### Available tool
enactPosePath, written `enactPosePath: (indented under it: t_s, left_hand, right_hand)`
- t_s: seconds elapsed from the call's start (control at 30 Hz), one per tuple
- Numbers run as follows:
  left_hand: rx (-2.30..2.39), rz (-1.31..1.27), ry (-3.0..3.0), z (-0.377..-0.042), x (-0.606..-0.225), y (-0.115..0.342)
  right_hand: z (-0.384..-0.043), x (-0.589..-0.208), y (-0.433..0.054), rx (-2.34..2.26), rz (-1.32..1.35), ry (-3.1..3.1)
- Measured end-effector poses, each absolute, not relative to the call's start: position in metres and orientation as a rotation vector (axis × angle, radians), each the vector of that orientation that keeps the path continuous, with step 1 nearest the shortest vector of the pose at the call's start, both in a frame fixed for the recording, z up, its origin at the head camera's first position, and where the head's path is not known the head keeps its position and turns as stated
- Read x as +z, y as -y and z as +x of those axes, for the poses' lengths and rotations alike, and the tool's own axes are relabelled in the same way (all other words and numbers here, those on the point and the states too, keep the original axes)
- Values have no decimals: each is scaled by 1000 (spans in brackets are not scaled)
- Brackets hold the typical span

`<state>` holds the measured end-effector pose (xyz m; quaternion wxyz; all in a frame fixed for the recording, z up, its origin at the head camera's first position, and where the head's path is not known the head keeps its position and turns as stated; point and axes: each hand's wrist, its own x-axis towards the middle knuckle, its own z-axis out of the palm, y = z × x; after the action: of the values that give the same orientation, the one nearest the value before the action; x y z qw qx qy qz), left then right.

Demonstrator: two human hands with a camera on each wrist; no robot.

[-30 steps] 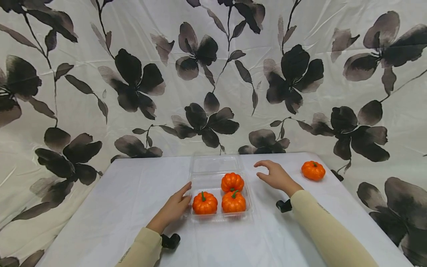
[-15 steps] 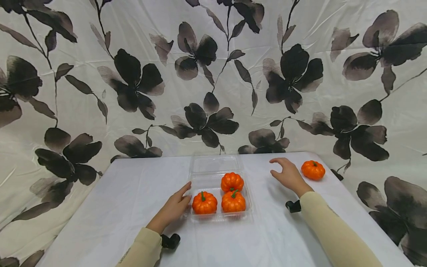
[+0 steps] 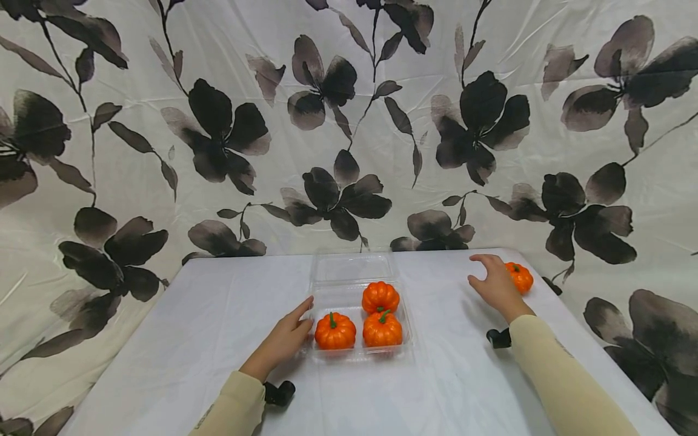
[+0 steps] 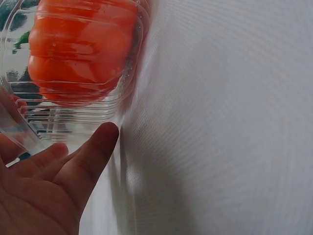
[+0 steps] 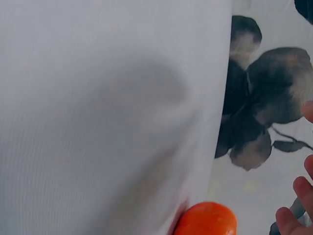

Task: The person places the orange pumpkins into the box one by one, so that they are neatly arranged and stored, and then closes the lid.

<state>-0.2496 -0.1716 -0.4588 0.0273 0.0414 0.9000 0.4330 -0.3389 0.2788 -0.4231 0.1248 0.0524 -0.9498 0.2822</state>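
An opened clear plastic clamshell box (image 3: 339, 298) stands mid-table and holds three small orange pumpkins: one front left (image 3: 335, 332), one front right (image 3: 383, 329) and one back right (image 3: 380, 297). My left hand (image 3: 285, 334) is at the box's left side, fingers extended; in the left wrist view the fingertips (image 4: 105, 134) lie right at its ribbed wall. Above the table at the right, my right hand (image 3: 497, 287) has its thumb and fingers spread with nothing between them. It partly covers a lone orange pumpkin (image 3: 521, 278) in the head view; the right wrist view catches this pumpkin (image 5: 208, 221) near the fingers.
The box's clear lid (image 3: 353, 268) lies folded back toward the rear. A white cloth covers the table (image 3: 218, 315). Its far edge meets a hanging floral curtain (image 3: 338, 121), and its right edge runs close past the lone pumpkin.
My right hand has moved rightward from beside the box to the lone pumpkin, now overlapping it in the head view. The left hand, box and pumpkins stay where they were.
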Motion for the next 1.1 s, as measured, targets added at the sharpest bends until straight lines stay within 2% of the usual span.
enactPosePath:
  t_s: [0.43,1.1]
  left_hand:
    - [1312,112,-2802,-242,-455,168]
    - [1291,74,-2795,-242,-451,166]
  right_hand:
    - [-333,-420,-311,777,-70,2663]
    - [-334,-435,-366,1002,-362,2645]
